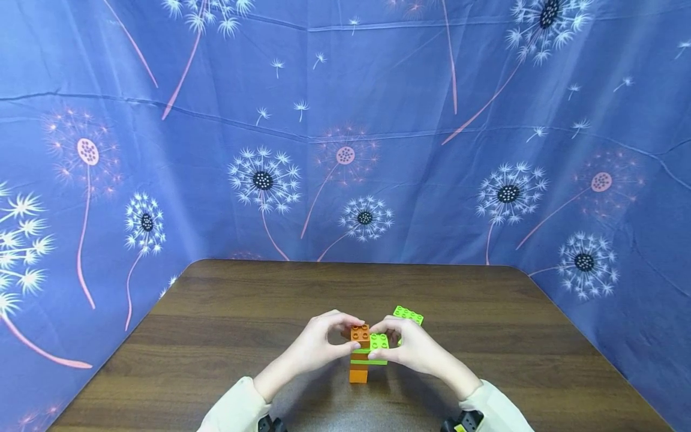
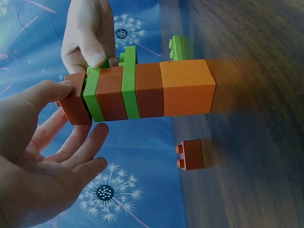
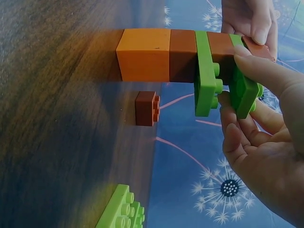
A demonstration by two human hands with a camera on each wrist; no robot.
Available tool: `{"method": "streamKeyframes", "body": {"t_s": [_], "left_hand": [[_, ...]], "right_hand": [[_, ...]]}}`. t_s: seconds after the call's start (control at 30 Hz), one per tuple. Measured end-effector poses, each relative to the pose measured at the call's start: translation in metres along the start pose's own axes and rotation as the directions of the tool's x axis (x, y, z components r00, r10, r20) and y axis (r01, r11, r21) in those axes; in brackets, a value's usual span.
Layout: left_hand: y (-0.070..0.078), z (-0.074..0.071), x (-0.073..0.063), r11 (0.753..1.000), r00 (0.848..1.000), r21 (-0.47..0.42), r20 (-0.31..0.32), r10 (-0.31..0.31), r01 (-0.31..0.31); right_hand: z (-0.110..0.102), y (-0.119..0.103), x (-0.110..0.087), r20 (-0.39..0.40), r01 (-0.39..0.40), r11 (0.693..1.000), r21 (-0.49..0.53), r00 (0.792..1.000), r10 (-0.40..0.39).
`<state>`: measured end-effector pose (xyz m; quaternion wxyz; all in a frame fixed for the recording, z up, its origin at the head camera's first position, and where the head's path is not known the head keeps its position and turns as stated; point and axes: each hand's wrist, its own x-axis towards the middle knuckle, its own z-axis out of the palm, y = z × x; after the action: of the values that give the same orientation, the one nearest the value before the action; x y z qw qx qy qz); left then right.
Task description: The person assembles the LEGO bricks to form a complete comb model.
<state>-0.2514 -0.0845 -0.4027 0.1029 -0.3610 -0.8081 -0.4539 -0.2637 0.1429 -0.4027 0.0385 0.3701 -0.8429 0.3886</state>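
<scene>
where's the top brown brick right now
In the head view, the top brown brick is low near centre, pinched by the left hand atop the stack, just left of the upper green plate's visible studs.

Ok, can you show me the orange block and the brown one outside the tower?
Orange block (image 2: 186, 80): left wrist view, on one of its sides.
Loose brown block (image 3: 144, 109): right wrist view, on a plain side, beside its studs.
</scene>
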Motion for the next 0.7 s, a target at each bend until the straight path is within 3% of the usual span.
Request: {"method": "streamKeyframes", "body": {"t_s": [0.1, 0.3, 0.7], "left_hand": [[0.0012, 0.0006, 0.0008, 0.999, 1.000, 0.034, -0.007, 0.001, -0.001], [0.0012, 0.0024, 0.0031, 1.000, 1.000, 0.011, -0.019, -0.021, 0.022], [0.0023, 0.0020, 0.0056, 0.995, 0.996, 0.059, -0.026, -0.081, 0.082]], "right_hand": [[0.0001, 0.0004, -0.0003, 0.005, 0.000, 1.000, 0.009, 1.000, 0.000], [-0.0008, -0.0005, -0.0008, 0.016, -0.023, 1.000, 0.002, 1.000, 0.023], [0.0024, 0.0013, -0.0040, -0.055, -0.019, 0.999, -0.038, 0.998, 0.017]]}}
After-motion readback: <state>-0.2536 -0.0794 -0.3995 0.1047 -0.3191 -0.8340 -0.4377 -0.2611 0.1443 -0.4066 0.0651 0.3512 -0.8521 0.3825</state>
